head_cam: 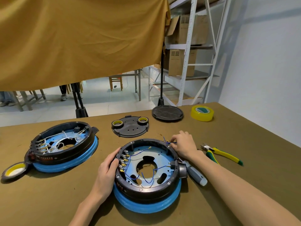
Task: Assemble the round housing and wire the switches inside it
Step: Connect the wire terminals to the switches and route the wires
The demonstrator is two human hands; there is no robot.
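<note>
A black tape roll [13, 171] with a yellow core lies at the far left of the olive felt tabletop [48, 201], touching a second round housing [62, 146], black-rimmed on a glossy blue ring and threaded with white wires. Right of it, the left hand [107, 172] curls over the left rim of the round housing [147, 175] being wired, thumb on the outer wall and fingertips beside a row of brass-tabbed switches [123, 162]. Blue wires [143, 172] loop across its pale blue metal plate with a keyhole-shaped cutout. Beyond the left hand sits a flat black cover plate [130, 128] carrying two small tape rolls; farther right lies a round ribbed black lid [167, 112]. The right hand [184, 145] pinches a small bundle of loose blue wire pieces [169, 141] just off the housing's upper right rim. Under that wrist lies a grey-handled screwdriver [194, 174], touching the housing's black side socket. Right of the hand are yellow-and-green pliers [219, 154], and beyond it a glossy yellow tape roll [202, 113].
</note>
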